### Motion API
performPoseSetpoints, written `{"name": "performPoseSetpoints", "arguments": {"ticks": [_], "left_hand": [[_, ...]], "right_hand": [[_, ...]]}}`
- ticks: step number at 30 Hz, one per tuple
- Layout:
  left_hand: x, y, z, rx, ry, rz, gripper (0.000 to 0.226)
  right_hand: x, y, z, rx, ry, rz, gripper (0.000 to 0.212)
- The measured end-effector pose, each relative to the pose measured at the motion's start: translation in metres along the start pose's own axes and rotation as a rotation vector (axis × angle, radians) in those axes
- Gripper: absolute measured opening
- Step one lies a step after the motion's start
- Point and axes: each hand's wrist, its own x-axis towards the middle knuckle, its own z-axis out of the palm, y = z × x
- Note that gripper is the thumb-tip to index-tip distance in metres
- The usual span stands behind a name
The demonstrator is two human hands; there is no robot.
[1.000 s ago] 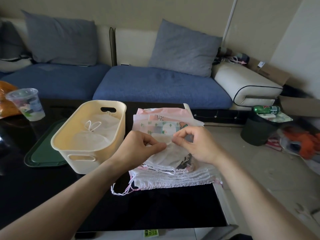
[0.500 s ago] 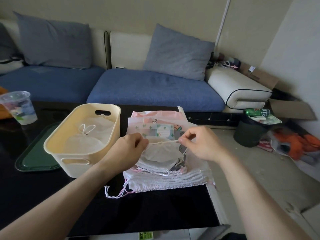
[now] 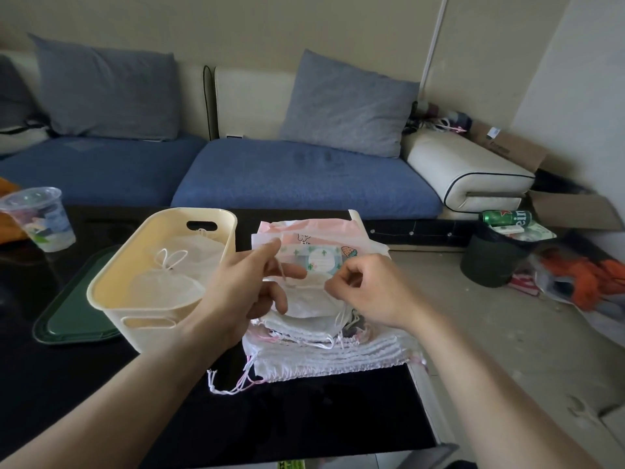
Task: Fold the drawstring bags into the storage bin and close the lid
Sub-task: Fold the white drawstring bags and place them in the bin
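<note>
Reading "ein" in white letters is possible on a green can (image 3: 506, 218) lying on top of a dark waste bin (image 3: 492, 262) at the far right; the label on a clear plastic cup (image 3: 43, 218) at the far left is too blurred to be read. A white drawstring bag (image 3: 304, 299) is held on top of a pile of bags (image 3: 324, 353) near the right edge of a black table (image 3: 101, 394). Its thin cord is pinched between thumb and forefinger of the left hand (image 3: 243, 292), whose other fingers are loosely spread over the bag. The right hand (image 3: 368, 292) is curled, its fingertips pinching the cord at the bag's right side. A cream storage bin (image 3: 111, 299) stands just left of the pile, touching the left hand's wrist, and 1 white bag is already seen inside. A green lid (image 3: 67, 319) lies flat beyond the bin's left side. A blue sofa (image 3: 304, 177) with 2 grey cushions runs along the far side.
</note>
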Motion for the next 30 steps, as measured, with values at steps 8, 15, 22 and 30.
{"name": "performPoseSetpoints", "arguments": {"ticks": [8,15,22,30], "left_hand": [[0.0,-0.014,0.003,0.435,-0.116,0.2,0.031],[0.003,-0.023,0.003,0.607,-0.145,0.365,0.021],[0.001,-0.026,0.006,0.544,-0.079,0.305,0.024],[-0.004,-0.018,0.003,0.701,-0.37,0.217,0.046]], "right_hand": [[-0.005,-0.017,0.005,0.061,-0.046,-0.111,0.022],[-0.005,-0.017,0.01,0.077,-0.017,-0.136,0.019],[-0.008,-0.015,0.008,0.153,-0.148,-0.069,0.026],[-0.005,-0.014,0.011,0.137,-0.165,-0.065,0.019]]}}
